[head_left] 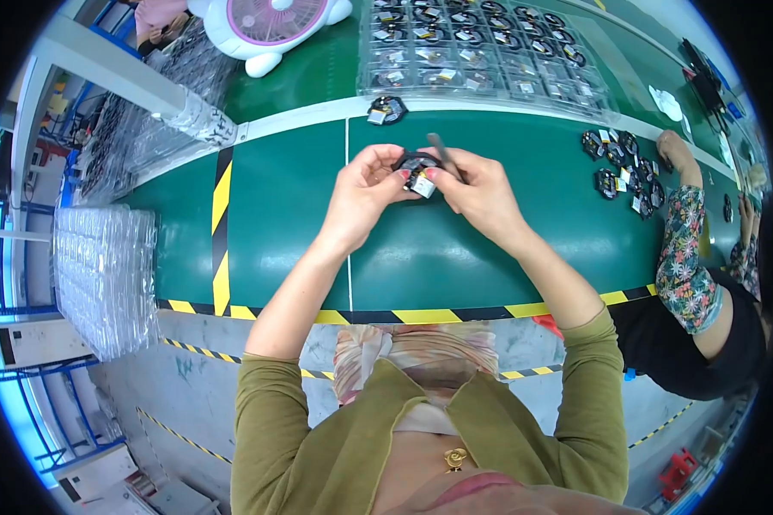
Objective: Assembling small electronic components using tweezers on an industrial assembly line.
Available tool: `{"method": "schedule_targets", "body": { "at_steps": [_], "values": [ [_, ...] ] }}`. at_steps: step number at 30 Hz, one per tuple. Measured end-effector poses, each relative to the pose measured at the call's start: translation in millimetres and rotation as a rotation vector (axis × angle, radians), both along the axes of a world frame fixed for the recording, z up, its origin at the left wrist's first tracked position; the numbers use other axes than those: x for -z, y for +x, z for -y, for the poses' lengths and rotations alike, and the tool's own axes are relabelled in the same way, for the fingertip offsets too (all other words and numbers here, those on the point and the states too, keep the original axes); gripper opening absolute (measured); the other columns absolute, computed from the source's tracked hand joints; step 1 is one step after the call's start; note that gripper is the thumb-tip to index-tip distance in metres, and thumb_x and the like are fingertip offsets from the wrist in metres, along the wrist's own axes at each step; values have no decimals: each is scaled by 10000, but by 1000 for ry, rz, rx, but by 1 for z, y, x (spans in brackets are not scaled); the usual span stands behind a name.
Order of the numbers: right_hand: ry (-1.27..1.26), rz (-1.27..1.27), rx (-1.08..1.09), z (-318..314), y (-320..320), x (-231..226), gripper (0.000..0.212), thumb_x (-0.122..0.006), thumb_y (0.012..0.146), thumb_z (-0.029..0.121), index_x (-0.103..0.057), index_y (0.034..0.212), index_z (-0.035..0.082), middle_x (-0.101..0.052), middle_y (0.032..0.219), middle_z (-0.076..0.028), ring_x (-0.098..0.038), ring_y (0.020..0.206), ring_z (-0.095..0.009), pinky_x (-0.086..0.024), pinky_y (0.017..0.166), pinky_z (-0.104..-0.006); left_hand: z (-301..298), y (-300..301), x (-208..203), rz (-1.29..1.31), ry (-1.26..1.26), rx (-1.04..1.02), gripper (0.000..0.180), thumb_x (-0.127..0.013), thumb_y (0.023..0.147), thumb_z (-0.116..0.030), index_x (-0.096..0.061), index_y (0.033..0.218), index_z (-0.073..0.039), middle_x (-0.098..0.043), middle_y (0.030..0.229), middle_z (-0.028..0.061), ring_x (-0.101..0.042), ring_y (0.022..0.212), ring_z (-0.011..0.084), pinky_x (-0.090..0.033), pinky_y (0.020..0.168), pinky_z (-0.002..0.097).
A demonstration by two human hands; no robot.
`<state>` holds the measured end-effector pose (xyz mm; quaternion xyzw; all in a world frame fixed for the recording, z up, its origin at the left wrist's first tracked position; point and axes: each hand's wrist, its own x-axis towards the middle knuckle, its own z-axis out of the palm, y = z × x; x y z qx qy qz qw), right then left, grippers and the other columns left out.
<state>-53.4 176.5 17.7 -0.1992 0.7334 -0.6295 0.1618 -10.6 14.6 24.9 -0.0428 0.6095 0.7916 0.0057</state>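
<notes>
The unit (413, 163), small and mostly black, is up between both hands, above the tabletop (283, 232). A white block (423, 186) shows on its near side; finer detail is too small for us to read.

Left grip: the left hand (362, 190) pinches the unit's left side, thumb in front, fingers curled round behind. Right grip: the right hand (488, 189) pinches in from the right, thumb at the white block, and also carries a slim dark tool (443, 157) that pokes up past the fingers. We can't tell if the tool touches the unit.

Doing it well, in our judgement: let the left hand steady the unit by its rim, leave the fine work to the right thumb, and press softly, since the block may dent. We'd hold the tool's end off the block unless it's needed, and stay low over the tabletop so a slip costs little.

Further out: a lone unit (387, 111) lies by the far edge; a loose cluster (636, 177) sits right, near a co-worker's hand (678, 154). Beyond: filled clear trays (421, 89), a fan (275, 17) to their left. A clear stack (103, 275) stands far left.
</notes>
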Motion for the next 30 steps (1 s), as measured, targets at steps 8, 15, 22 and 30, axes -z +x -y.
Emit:
{"method": "schedule_targets", "body": {
  "at_steps": [8,15,22,30],
  "values": [
    [-343,192,116,2,13,3,268,-522,839,69,-527,1100,10,-488,612,29,-419,464,-21,-299,401,-179,-6,11,-11,-118,-428,44,398,-545,825,-51,-435,1207,-58,-532,965,82,-557,767,116,-502,593,226],
    [-333,209,130,6,20,3,150,-553,832,71,-518,963,9,-536,708,-1,-429,491,-20,-292,409,-167,5,15,2,-51,-526,219,491,-503,792,38,-377,1252,-79,-523,1016,64,-542,824,95,-497,655,221],
    [-334,118,83,-1,21,2,282,-542,830,30,-519,1108,-5,-528,713,-6,-424,510,-31,-308,426,-171,-7,22,7,-159,-401,-5,481,-475,742,107,-408,1187,-64,-477,1049,80,-497,971,126,-433,781,242],
    [-274,94,158,-3,23,3,225,-546,826,41,-582,1043,-6,-486,676,36,-407,525,-8,-325,457,-173,1,24,-5,-502,-861,-105,160,-587,725,29,-575,869,-40,-514,1029,80,-521,884,175,-423,753,289]
  ]
}}
